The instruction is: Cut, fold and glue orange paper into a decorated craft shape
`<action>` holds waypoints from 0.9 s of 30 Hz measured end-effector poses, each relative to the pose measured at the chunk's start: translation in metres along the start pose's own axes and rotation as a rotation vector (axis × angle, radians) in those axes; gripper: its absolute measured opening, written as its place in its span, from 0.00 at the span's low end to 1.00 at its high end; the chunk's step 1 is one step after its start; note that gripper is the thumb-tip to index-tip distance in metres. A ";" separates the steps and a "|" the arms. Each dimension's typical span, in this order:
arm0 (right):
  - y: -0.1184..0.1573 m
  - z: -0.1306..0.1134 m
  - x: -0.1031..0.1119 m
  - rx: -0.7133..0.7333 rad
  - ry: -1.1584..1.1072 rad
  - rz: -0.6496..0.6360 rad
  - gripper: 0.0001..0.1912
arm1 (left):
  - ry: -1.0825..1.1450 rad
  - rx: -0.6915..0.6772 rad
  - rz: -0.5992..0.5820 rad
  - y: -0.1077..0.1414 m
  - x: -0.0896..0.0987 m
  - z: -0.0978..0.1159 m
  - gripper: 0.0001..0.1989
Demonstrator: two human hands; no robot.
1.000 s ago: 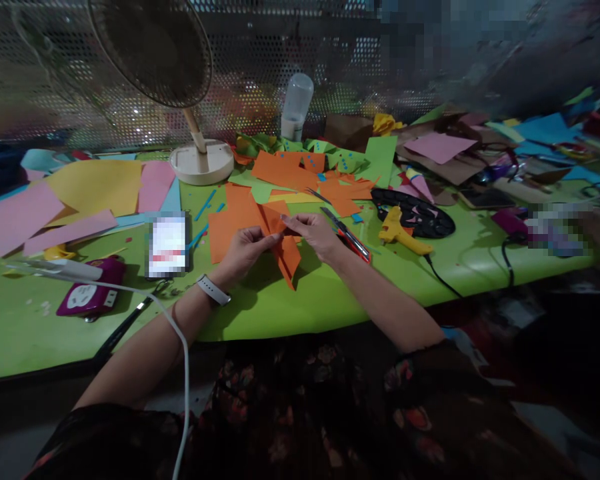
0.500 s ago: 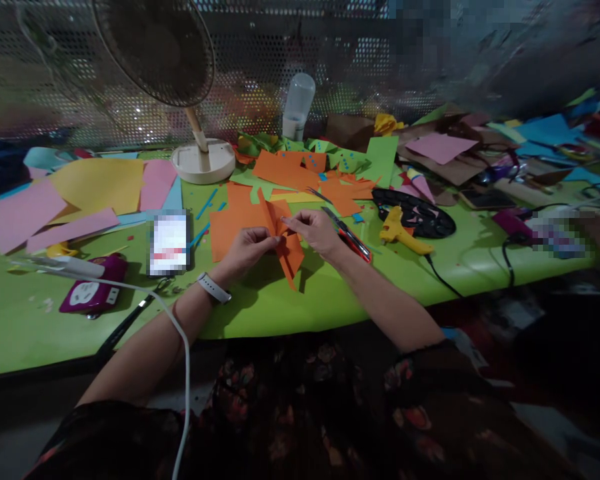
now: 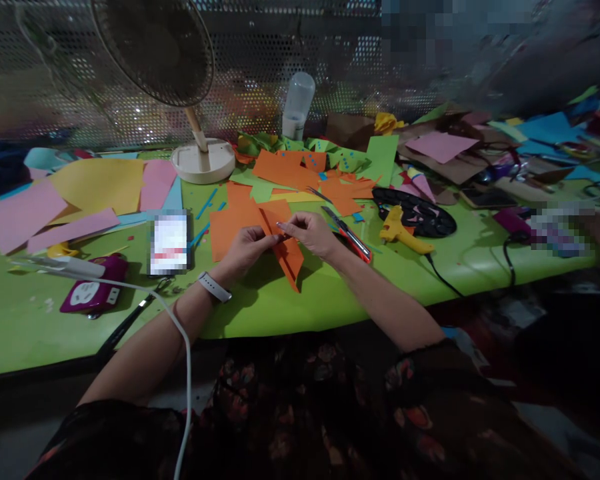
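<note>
Between my hands is a folded piece of orange paper (image 3: 289, 259), tilted above the green table (image 3: 260, 310). My left hand (image 3: 250, 248), below a white wristband, pinches its left side with thumb and fingers. From the other side my right hand (image 3: 307, 232) pinches the same paper near its middle, the fingertips of both hands close together. Flat orange sheets (image 3: 223, 230) lie under and behind the left hand. A red-handled cutting tool (image 3: 353, 239) rests just right of my right hand. Beyond the hands are more orange cut pieces (image 3: 345, 193).
A yellow glue gun (image 3: 403, 232) with a cord lies right, against a black tray (image 3: 433, 217). At left are a phone (image 3: 169, 245), a purple device (image 3: 95, 287) and a white cable (image 3: 186, 360) crossing my left arm. A fan (image 3: 205, 160) stands behind; colored paper is piled around.
The folded orange paper has flattened, its raised upper fold now lower. My right hand has shifted slightly down, while my left hand stays nearly in place.
</note>
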State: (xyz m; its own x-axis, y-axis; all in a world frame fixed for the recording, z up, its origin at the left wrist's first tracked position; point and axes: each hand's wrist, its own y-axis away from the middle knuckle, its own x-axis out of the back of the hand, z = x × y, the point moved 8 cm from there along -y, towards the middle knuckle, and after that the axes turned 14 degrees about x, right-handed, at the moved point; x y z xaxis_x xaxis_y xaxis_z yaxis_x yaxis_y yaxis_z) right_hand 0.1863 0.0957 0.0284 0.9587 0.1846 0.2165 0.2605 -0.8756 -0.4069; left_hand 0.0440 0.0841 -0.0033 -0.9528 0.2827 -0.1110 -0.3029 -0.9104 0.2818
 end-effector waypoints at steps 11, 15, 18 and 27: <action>0.000 0.006 0.002 -0.036 -0.082 0.037 0.21 | -0.024 0.015 -0.059 0.001 -0.005 0.006 0.08; 0.000 0.008 0.003 -0.034 -0.099 0.043 0.20 | -0.008 0.022 -0.098 -0.001 -0.005 0.003 0.07; -0.001 0.008 0.003 -0.042 -0.104 0.051 0.21 | -0.025 0.017 -0.100 -0.002 -0.004 0.002 0.06; -0.001 0.006 0.004 -0.074 -0.132 0.060 0.22 | 0.018 0.047 -0.116 0.002 -0.005 0.005 0.06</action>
State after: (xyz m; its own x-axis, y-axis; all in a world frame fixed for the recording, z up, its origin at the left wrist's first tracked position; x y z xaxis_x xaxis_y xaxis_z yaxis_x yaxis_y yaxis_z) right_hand 0.1908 0.1007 0.0243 0.9803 0.1834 0.0733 0.1975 -0.9164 -0.3481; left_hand 0.0484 0.0821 0.0025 -0.9109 0.3793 -0.1624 -0.4120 -0.8568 0.3100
